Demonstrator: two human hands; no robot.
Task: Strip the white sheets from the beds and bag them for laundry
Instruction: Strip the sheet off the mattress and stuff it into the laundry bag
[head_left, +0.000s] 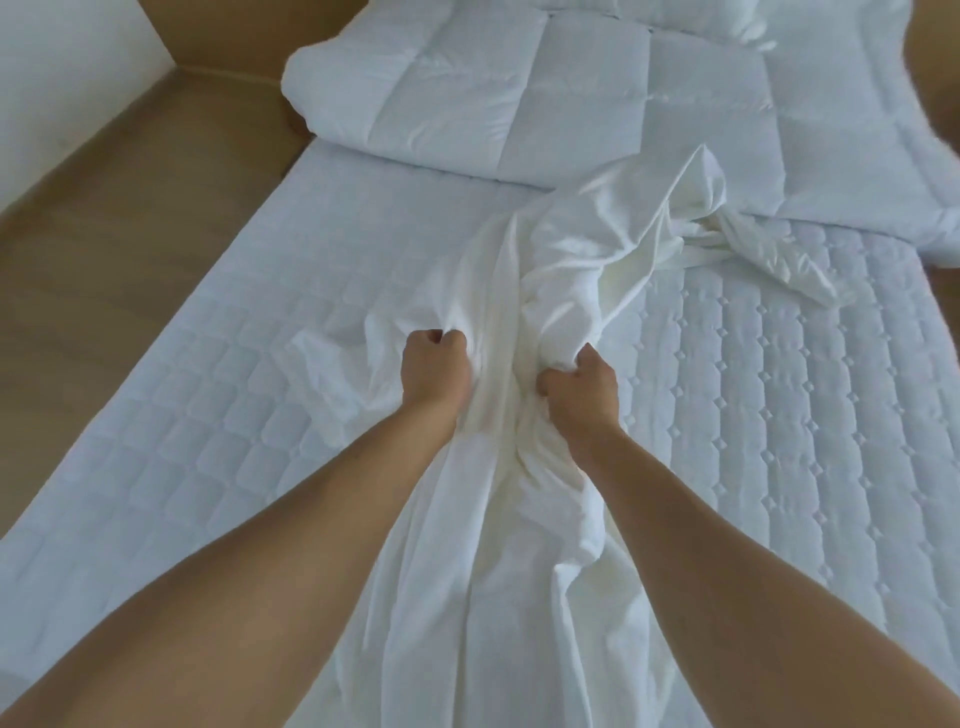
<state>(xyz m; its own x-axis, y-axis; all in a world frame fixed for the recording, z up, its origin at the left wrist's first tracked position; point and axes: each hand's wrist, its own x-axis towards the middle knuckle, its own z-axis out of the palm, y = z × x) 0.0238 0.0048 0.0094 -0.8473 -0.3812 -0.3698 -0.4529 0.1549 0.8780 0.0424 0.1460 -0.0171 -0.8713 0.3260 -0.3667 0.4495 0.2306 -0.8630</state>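
A person's two bare forearms reach out over a bed, both hands clenched in a crumpled white cotton sheet (524, 364) that lies bunched in a long ridge down the middle of the white quilted mattress pad (779, 395). The left hand (434, 371) is curled into a fist with a fold of the sheet gathered inside it, knuckles up; the right hand (579, 387), just beside it, grips another fold, the fingers tucked into the cloth and the thumb pressed against it. Between the two hands the fabric is drawn into tight vertical pleats. From there the sheet runs toward the camera between the forearms and out of the lower edge of the view, while its far end rises in a loose peak and trails to the right in a twisted tail across the pad. The pad is bare on both sides of the ridge, its stitched diamond pattern plain to see. Beyond the sheet, a thick white quilted duvet (545, 104) lies folded back across the far part of the bed, its rolled edge hanging over the left side. To the left, light brown wood-look flooring (130, 208) meets a white wall (57, 78).
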